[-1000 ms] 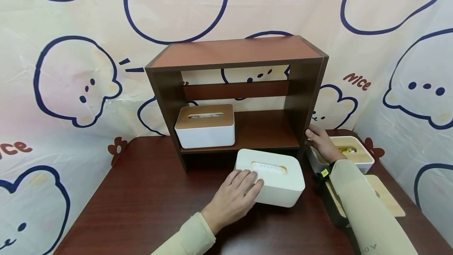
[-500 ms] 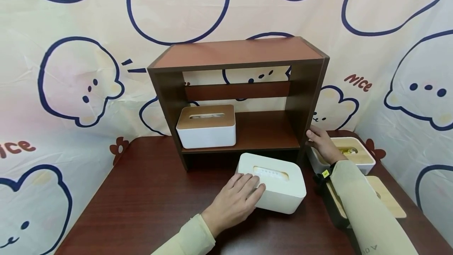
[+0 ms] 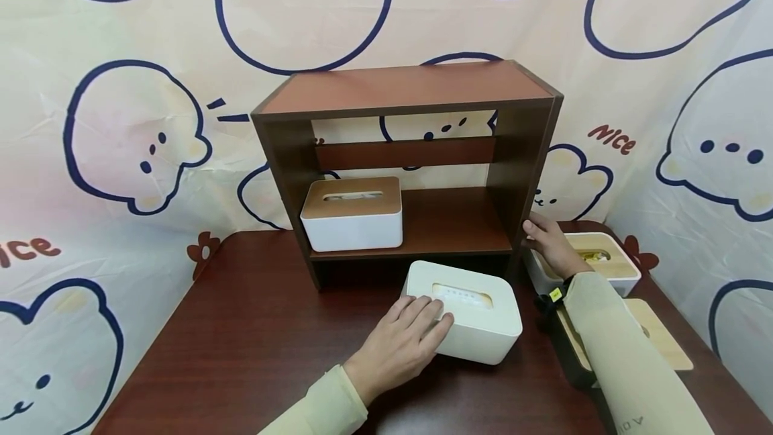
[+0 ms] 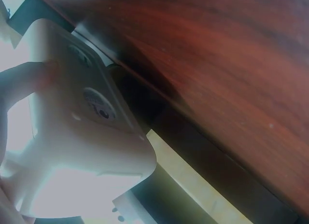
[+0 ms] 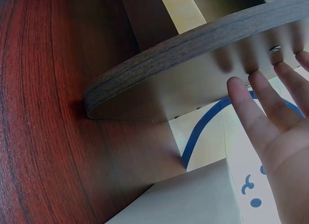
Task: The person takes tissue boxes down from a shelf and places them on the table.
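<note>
My left hand (image 3: 398, 341) grips a white tissue box (image 3: 483, 331) by its left end, in front of the brown shelf (image 3: 417, 89). The box is tilted, its slotted top facing up towards me. In the left wrist view the underside of the tissue box (image 4: 72, 122) shows, raised off the table, with one finger against it. At the shelf's right side panel, my right hand (image 3: 552, 247) touches the outer face. The right wrist view shows those fingers (image 5: 246, 105) extended, fingertips at the panel; the thumb is out of sight there.
A white tissue box with a wooden lid (image 3: 353, 233) stands at the left of the shelf board. Right of the shelf are a pale box with a wooden lid (image 3: 604, 277) and a dark box (image 3: 570, 354), partly behind my right arm. Patterned cloth (image 3: 121, 254) hangs around the table.
The white tissue box has dropped slightly towards me, with my left hand still on it. During the last half second it has barely moved. My right hand stays at the panel.
</note>
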`<state>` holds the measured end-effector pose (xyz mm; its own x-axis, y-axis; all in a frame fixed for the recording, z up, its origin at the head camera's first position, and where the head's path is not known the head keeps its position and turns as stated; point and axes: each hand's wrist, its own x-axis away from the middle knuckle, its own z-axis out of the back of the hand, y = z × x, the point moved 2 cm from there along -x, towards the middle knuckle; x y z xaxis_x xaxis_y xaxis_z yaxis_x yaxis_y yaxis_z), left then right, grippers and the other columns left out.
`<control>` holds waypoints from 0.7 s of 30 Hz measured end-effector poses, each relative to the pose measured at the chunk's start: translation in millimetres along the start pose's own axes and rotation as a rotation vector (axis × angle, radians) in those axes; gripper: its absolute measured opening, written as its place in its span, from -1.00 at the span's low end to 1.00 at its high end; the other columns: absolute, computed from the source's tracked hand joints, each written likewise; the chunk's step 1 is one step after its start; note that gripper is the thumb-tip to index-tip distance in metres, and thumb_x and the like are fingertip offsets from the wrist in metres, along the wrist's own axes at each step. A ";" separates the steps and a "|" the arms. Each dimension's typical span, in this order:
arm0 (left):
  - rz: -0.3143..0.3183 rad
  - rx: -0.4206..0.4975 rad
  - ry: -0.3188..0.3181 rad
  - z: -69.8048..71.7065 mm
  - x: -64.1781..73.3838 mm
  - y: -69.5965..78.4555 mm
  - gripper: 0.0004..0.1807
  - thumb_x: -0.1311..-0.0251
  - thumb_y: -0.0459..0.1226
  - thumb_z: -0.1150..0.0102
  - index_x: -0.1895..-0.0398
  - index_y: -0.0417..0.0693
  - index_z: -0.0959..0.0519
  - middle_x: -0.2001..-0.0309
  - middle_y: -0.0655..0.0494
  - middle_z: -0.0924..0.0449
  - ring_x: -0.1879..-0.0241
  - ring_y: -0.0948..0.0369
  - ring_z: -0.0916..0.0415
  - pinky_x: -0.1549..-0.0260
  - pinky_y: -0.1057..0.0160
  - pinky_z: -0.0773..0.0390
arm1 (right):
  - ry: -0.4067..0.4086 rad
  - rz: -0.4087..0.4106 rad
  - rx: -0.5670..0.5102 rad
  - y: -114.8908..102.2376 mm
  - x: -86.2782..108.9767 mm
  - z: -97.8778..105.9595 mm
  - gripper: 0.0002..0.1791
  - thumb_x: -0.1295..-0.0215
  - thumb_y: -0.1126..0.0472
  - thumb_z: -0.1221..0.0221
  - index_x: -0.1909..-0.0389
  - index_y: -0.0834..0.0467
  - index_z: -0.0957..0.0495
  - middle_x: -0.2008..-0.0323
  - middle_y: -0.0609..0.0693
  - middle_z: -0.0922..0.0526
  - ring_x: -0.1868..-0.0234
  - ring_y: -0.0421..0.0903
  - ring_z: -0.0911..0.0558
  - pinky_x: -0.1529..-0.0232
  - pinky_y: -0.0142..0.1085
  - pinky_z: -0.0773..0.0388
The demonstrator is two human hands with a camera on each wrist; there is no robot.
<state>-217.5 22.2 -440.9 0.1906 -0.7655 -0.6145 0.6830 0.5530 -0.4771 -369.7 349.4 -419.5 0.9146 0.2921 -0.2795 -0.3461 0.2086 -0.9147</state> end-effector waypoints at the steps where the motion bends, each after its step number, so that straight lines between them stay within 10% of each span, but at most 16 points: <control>1: 0.003 0.000 -0.006 0.1 -0.1 -0.1 -0.57 -0.32 -0.27 0.32 -0.12 -0.06 -0.49 -0.07 -0.03 -0.50 -0.07 0.02 -0.44 -0.06 0.04 -0.43 | 0.000 -0.003 0.007 -0.3 -0.1 0.3 -0.41 -0.59 0.04 0.19 -0.47 0.28 -0.12 -0.34 0.29 -0.28 -0.12 -0.21 -0.48 -0.09 -0.30 -0.45; 6: 0.004 0.011 -0.026 1.4 0.0 0.0 -0.56 -0.28 -0.26 0.29 -0.14 -0.06 -0.48 -0.09 -0.02 -0.49 -0.08 0.02 -0.43 -0.06 0.05 -0.42 | -0.003 -0.011 0.012 -0.2 -1.1 0.5 -0.41 -0.59 0.04 0.18 -0.47 0.28 -0.12 -0.35 0.24 -0.29 -0.12 -0.22 -0.47 -0.17 -0.09 -0.40; 21: 0.012 0.039 -0.060 1.5 1.0 -0.7 -0.53 -0.16 -0.21 0.03 -0.17 -0.08 -0.46 -0.09 -0.03 -0.47 -0.09 0.02 -0.41 -0.07 0.05 -0.41 | 0.001 0.023 -0.023 0.0 0.1 0.3 -0.43 -0.60 0.09 0.18 -0.45 0.32 -0.12 -0.28 0.09 -0.39 -0.10 -0.22 -0.49 -0.02 -0.39 -0.46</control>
<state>-216.7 20.5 -440.3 0.2399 -0.7780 -0.5807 0.7070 0.5499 -0.4447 -369.6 349.7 -419.5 0.9065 0.2961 -0.3010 -0.3624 0.1800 -0.9145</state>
